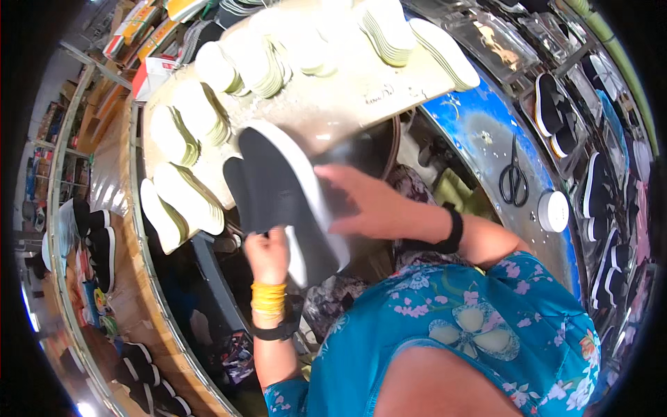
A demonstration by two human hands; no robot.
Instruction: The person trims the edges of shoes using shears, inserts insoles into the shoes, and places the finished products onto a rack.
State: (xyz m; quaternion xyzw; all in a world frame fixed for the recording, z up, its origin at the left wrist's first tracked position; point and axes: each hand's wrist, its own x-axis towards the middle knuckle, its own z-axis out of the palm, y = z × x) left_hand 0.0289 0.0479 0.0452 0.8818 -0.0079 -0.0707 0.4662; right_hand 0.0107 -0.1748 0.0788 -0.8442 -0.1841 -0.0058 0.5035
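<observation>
Place: a shoe workshop
Table: stacks of pale flat shoe soles [267,59] on a worn board
Side: black cloth shoes with white soles [554,111], black metal scissors [514,179]

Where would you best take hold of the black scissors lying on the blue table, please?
Grip the scissors at the two finger loops, which lie toward the person, coming from above on the near side. The blades point away, and the loops sit on the bare blue table, apart from the round white lid.

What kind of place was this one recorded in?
Most likely a shoe-making workshop: both hands hold a black slip-on shoe, stacks of pale insoles cover the bench, and finished black shoes sit on racks beside it.
</observation>
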